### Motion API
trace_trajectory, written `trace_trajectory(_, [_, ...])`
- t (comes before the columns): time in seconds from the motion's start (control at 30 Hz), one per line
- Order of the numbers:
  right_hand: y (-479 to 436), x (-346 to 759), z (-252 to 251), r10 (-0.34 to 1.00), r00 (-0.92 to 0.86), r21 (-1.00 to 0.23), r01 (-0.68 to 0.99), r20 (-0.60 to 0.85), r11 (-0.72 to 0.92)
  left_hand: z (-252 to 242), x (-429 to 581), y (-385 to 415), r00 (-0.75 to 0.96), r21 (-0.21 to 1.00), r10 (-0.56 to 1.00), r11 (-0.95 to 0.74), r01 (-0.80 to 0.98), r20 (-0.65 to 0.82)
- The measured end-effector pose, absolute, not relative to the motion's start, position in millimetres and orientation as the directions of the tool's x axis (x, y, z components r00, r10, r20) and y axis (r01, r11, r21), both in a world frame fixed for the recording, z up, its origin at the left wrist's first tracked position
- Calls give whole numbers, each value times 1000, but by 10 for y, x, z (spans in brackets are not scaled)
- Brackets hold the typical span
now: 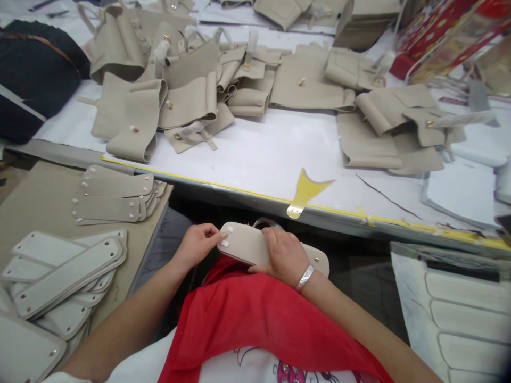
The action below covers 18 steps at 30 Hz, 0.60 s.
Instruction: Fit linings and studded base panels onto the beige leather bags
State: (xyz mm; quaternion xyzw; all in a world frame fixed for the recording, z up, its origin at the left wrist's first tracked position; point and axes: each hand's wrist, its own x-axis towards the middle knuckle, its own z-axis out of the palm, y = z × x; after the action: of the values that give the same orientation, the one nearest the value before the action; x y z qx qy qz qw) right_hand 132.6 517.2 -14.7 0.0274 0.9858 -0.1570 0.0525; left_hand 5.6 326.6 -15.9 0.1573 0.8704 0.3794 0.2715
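Note:
A beige bag base (247, 243), long and round-cornered, is held above my lap at the table's front edge. Two small white tabs sit on its left end, and a gold stud shows near its right end. My right hand (285, 250) wraps over its middle, thumb on the near edge. At the left end, my left hand (199, 242) is closed with thumb and forefinger pinched at the rim beside the tabs. Behind the base, a clear-wrapped loop (266, 222) partly shows; whatever lies beneath the base is hidden.
Beige bag bodies (187, 103) with gold fittings crowd the white table (275, 141). A yellow template (305, 194) overhangs its front edge. On my left, a board (48, 186) carries tabbed strips (115, 197) and pale panels (72, 276). Another panel stack (471, 303) lies at right.

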Motion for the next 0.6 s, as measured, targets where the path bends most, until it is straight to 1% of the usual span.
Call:
trace_trajectory(0.1, [5193, 1366, -144, 34, -993, -292, 67, -114, 954, -152, 34, 3262, -799, 734, 486, 674, 84, -355])
trace_trajectory(0.23, [5224, 1401, -172, -9, -995, -319, 23, -99, 947, -162, 0, 3242, -779, 718, 506, 688, 104, -371])
trace_trajectory(0.4, [5235, 1395, -196, -14, -993, -330, 25, -115, 944, -181, -35, 3219, -758, 737, 513, 673, 64, -403])
trace_trajectory(0.53, [5132, 1311, -194, -59, -996, -338, -35, -60, 940, -198, -43, 3199, -747, 761, 511, 649, 11, -425])
trace_trajectory(0.6, [5026, 1227, -194, -59, -998, -335, -49, -20, 941, -213, -46, 3190, -746, 775, 520, 631, 8, -416])
